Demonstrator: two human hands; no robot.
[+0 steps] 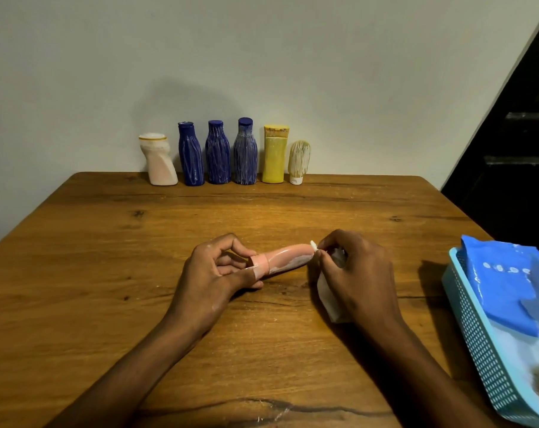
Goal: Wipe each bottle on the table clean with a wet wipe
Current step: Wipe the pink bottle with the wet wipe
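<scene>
A pink tube-shaped bottle (285,257), smeared with white, is held level just above the wooden table (107,242) near its middle. My left hand (219,270) pinches its cap end between thumb and fingers. My right hand (351,273) grips a white wet wipe (327,291) and presses it against the bottle's far end. Along the wall stand a white bottle (158,160), three blue bottles (190,154) (218,152) (245,151), a yellow bottle (274,154) and a small cream tube (299,162), all streaked with white.
A light blue plastic basket (478,350) sits at the table's right edge and holds a blue wet-wipe pack (509,282). A dark staircase (524,149) rises at the far right. The pale wall stands right behind the bottle row.
</scene>
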